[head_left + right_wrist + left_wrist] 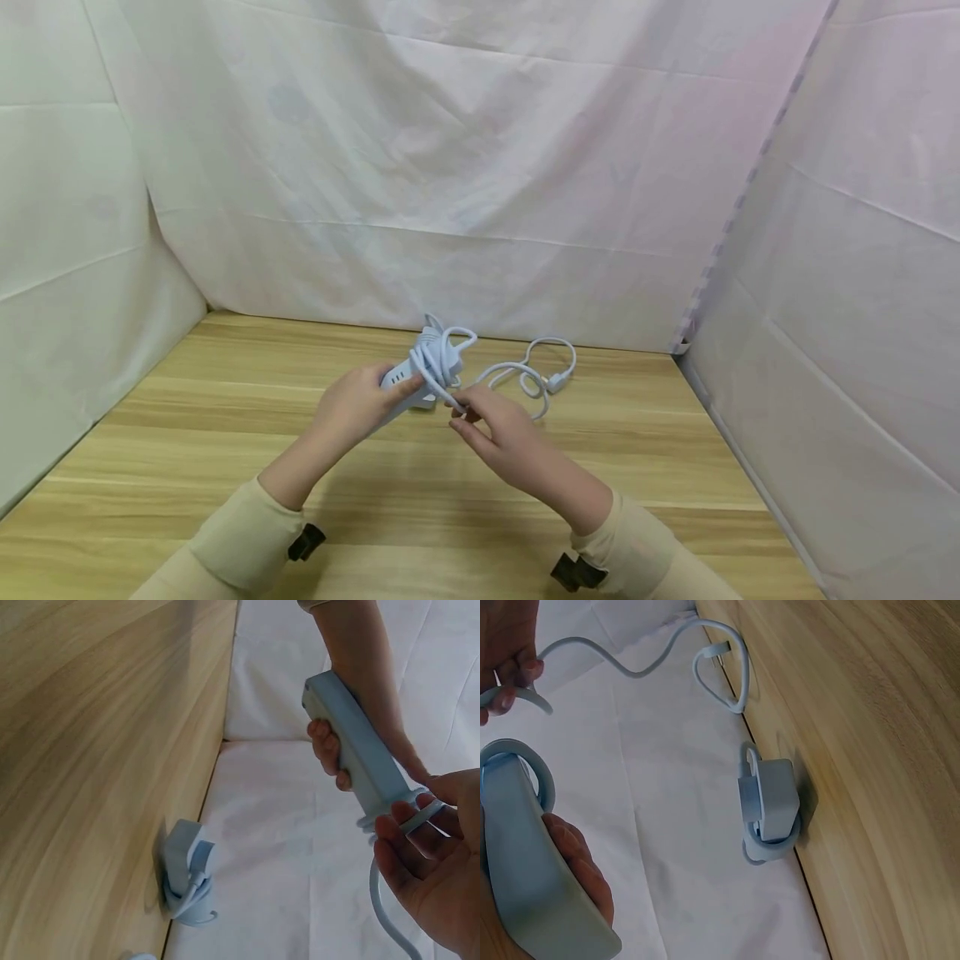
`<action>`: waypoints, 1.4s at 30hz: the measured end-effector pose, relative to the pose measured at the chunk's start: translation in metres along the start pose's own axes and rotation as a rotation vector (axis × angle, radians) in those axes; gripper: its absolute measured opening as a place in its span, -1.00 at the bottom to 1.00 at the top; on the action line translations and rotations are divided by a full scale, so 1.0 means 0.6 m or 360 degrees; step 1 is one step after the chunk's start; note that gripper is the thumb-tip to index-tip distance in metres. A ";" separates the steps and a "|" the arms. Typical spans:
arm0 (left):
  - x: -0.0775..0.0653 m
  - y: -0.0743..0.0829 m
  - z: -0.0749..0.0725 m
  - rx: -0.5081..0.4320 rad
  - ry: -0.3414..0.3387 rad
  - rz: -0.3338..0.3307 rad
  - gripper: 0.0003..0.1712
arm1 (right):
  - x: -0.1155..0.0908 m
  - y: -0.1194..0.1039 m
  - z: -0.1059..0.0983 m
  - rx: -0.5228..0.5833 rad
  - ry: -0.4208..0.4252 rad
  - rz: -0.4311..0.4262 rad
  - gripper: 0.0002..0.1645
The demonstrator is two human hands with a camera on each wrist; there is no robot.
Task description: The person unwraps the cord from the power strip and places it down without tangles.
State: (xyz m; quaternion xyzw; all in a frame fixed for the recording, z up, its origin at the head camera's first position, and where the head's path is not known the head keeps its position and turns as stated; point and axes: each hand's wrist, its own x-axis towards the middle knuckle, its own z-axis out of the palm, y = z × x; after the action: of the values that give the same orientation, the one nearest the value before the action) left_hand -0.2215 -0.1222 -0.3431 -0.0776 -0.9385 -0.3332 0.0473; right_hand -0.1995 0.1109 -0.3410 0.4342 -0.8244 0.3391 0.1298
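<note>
On my feeds the pale blue power strip point(398, 377) is up in the air above the middle of the table, lying at a slant in the left hand point(351, 410), whose fingers and thumb are wrapped firmly round its body. A row of dark slots shows on the upper face, just past the thumb. The cord point(634, 674) is coiled round the strip's far end, and the right hand point(513, 437) pinches a stretch of it between thumb and curled fingers, with hardly any gap, just beside that end.

From there the cord runs on in loose loops to a plug point(556, 382), which lies on the table to the right. A smaller pale block point(778, 799) with a cord wound about it rests near the table's back edge (from the head camera it blends into the coils, so I trust the wrist views). The wood-grain table point(187, 450) meets a white cloth backdrop point(450, 167). Both forearms wear cream sleeves point(243, 533), each with a black fitting point(306, 542) near the wrist.
</note>
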 end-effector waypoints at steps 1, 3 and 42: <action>0.000 0.000 -0.001 0.0004 -0.0007 -0.0009 -0.17 | 0.000 0.000 -0.003 -0.0023 0.0016 -0.0029 -0.81; -0.001 0.000 -0.002 0.0010 -0.0018 -0.0026 -0.18 | 0.002 0.002 -0.009 -0.0056 0.0057 -0.0088 -0.81; -0.036 0.003 0.003 0.0197 -0.0059 0.0242 -0.38 | 0.003 0.081 -0.043 -0.0160 0.0293 0.0198 -0.83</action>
State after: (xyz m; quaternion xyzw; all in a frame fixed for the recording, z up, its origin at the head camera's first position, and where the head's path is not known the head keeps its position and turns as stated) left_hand -0.1997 -0.1220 -0.3463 -0.1518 -0.9494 -0.2684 0.0600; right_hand -0.2415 0.1461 -0.3429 0.3423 -0.8503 0.3431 0.2053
